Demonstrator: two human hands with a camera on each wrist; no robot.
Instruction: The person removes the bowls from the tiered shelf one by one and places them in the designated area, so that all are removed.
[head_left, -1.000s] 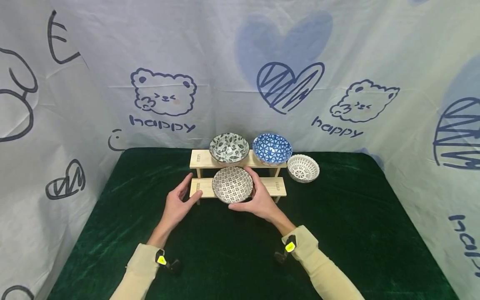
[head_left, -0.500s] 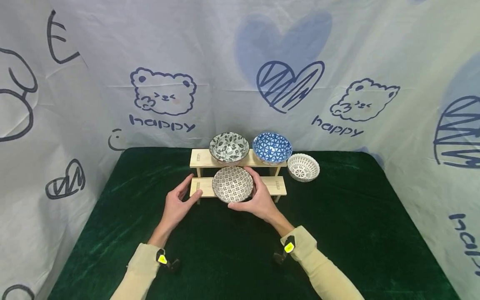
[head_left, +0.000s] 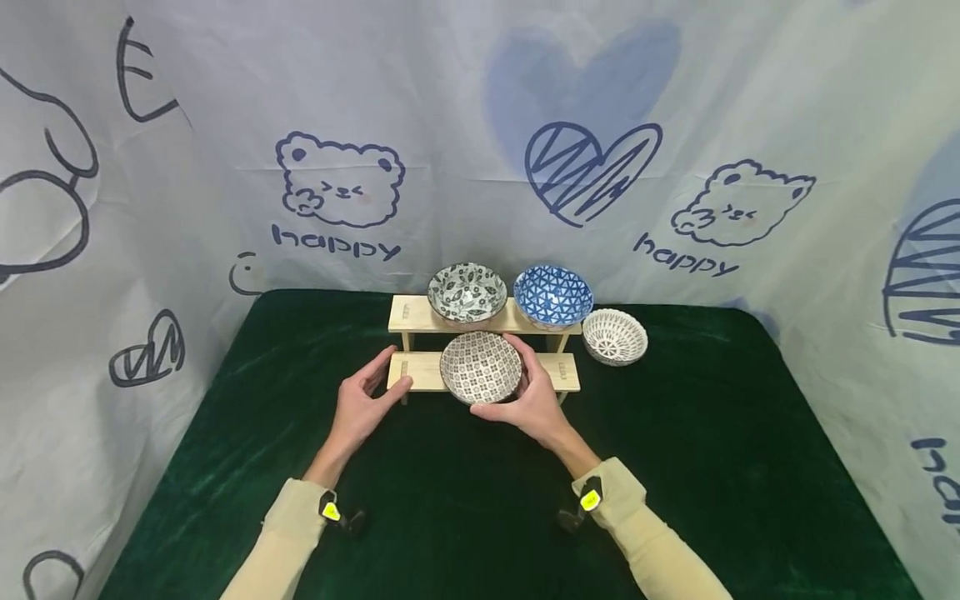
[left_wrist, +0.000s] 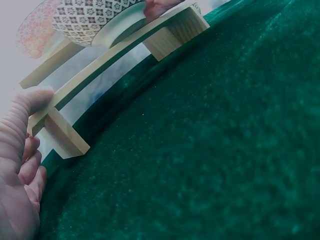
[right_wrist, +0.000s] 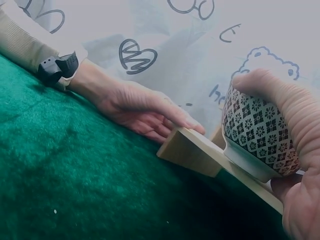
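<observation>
My right hand [head_left: 530, 400] grips a bowl with a brown-and-white lattice pattern [head_left: 481, 367], its thumb at the near rim and fingers round the right side. This bowl is on the lower front step [head_left: 420, 372] of a light wooden two-step stand, near the middle. At the left end of the same step, my left hand [head_left: 362, 408] holds the board. In the left wrist view, the left thumb lies on the board's end [left_wrist: 42, 112] with fingers curled below. The right wrist view shows the bowl's foot [right_wrist: 245, 162] down at the board.
On the upper step [head_left: 411, 313] stand a black-and-white leaf-pattern bowl [head_left: 467, 293] and a blue triangle-pattern bowl [head_left: 553, 296]. A smaller white bowl with dark strokes [head_left: 615, 337] sits on the green cloth [head_left: 675, 467] to the right. A printed white curtain [head_left: 450, 108] hangs behind.
The lattice bowl and my right hand have shifted slightly right along the lower step. My left hand keeps its hold on the step's end. The head view has turned a little left.
</observation>
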